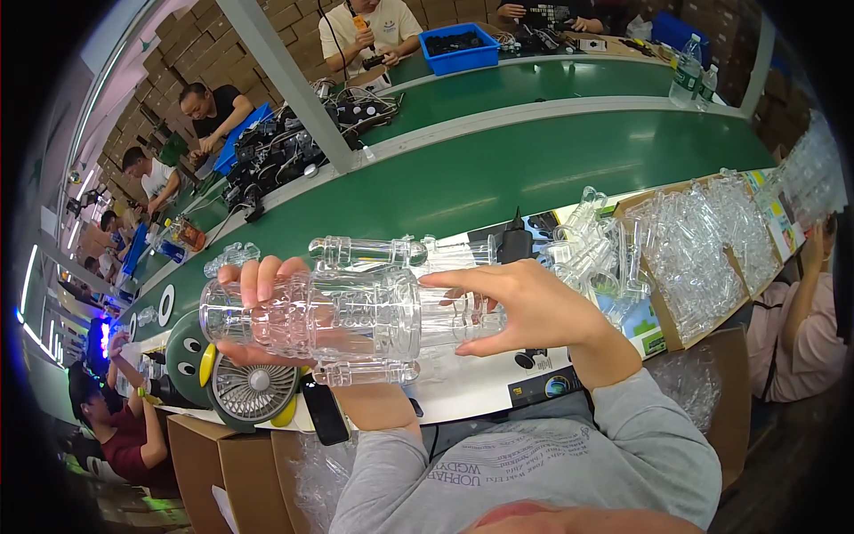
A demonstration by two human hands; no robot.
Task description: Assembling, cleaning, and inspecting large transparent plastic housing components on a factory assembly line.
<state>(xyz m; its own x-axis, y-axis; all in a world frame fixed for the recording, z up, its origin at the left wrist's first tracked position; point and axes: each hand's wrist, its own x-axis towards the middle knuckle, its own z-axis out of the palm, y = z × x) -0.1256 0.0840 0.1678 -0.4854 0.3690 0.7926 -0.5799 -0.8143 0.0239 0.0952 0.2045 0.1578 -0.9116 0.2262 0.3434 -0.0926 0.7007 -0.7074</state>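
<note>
near fan (258, 381) and phone (325, 413), left grip (260, 281) clasps clear housing (369, 313) (right grip (532, 310) spread wide)

The left hand (267, 289) grips a clear plastic housing (369, 311); the right hand (543, 307) spreads open by the housing's right end.

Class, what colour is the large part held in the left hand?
The large part is colourless and transparent; head view shows it.
</note>
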